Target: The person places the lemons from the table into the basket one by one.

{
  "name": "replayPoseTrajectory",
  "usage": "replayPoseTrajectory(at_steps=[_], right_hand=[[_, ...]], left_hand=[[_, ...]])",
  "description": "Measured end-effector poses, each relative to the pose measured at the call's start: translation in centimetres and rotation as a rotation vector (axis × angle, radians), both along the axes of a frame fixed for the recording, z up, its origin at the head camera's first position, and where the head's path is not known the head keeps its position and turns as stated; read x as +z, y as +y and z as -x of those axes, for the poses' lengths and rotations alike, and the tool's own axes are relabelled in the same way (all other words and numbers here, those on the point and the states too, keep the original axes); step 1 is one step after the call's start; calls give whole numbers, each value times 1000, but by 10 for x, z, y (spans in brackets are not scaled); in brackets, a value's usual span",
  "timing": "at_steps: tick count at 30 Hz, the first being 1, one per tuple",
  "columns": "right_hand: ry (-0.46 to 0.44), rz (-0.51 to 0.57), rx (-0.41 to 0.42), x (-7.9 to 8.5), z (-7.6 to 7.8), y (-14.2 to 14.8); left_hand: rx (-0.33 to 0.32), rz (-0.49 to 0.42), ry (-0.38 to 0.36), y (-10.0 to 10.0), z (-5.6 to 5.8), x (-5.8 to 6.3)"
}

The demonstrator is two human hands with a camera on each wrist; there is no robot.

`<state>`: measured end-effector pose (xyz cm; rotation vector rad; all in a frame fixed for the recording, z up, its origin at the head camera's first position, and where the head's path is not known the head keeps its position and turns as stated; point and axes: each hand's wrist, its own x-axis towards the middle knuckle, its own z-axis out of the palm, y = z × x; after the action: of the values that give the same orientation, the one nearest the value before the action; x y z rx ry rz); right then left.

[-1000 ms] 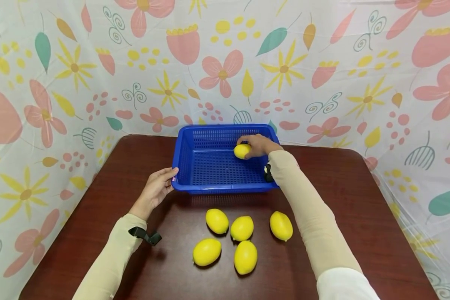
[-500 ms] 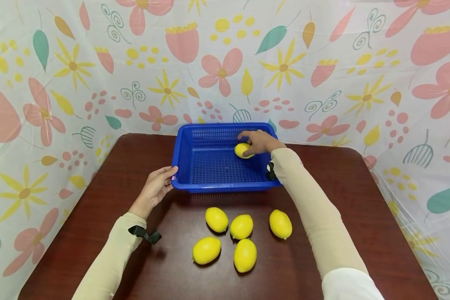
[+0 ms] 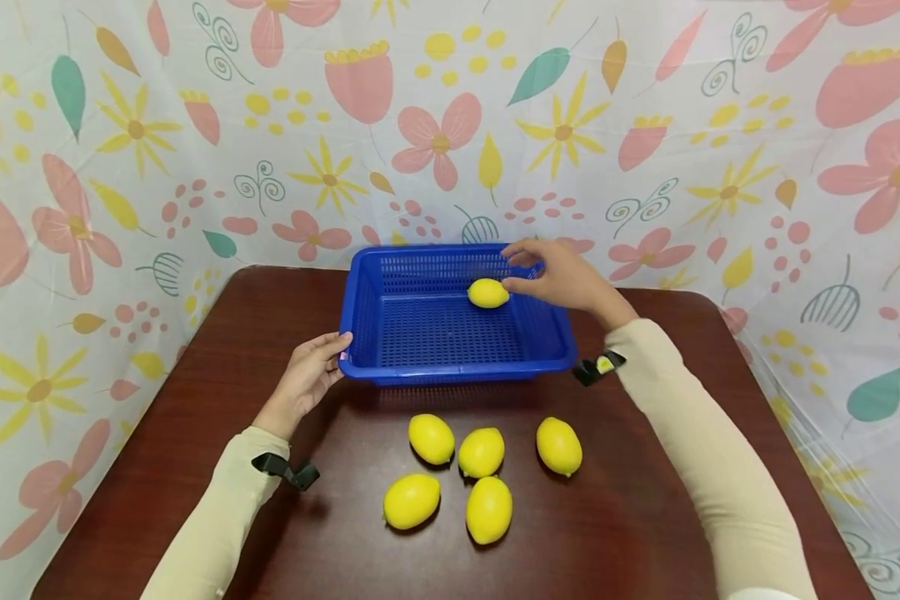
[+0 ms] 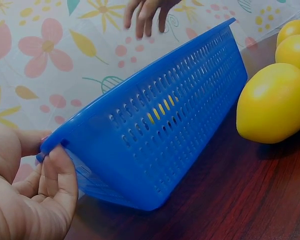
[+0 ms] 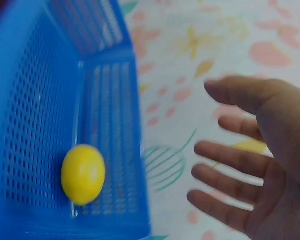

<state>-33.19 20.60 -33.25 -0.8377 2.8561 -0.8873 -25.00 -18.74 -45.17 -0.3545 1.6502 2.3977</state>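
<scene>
A blue perforated plastic basket [image 3: 450, 369] stands at the back of the table. My left hand [image 3: 309, 377] grips its near left corner, thumb on top of the rim and fingers beneath, as the left wrist view shows of the rim [image 4: 105, 102]. One lemon [image 3: 488, 293] lies inside the basket toward the back right; the right wrist view shows this lemon [image 5: 83, 175] against the basket's wall. Over the basket's right rim, my right hand [image 3: 558, 275] hovers with fingers spread and nothing in them. Several lemons lie on the table in front, among them one lemon [image 3: 558, 447] apart at the right.
The dark reddish-brown table [image 3: 645, 500] reaches back to a hanging floral cloth [image 3: 450, 125] right behind the basket. A black strap [image 3: 285, 471] sits on the left wrist, and another black strap [image 3: 598, 367] on the right.
My right hand has let go of the lemon and moved up and to the right. That lemon now lies in the basket. The left hand keeps its grip on the corner.
</scene>
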Motion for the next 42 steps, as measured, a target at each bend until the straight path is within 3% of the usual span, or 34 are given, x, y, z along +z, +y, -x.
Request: replayPoseTrajectory(at_steps=[6,10,16,21,30,36,42], right_hand=[[127,47,-149,3,-65,20],[207,49,-229,-4,-104,31],[210,28,-303,-31,-153,44],[177,-32,-343,-60,-184,48],[149,-81,-396,-116,-215,49],[158,-128,-444,-138,-215,46],[177,-148,-447,-149,-212,43]], left_hand=[[-3,-4,10,1,1,1],[-3,-13,17,0,2,2],[-4,0,10,-3,3,3],[-8,10,4,-4,1,0],[-6,-30,3,0,-1,-2],[3,-48,8,2,-1,-2],[-3,-68,6,2,0,-3]])
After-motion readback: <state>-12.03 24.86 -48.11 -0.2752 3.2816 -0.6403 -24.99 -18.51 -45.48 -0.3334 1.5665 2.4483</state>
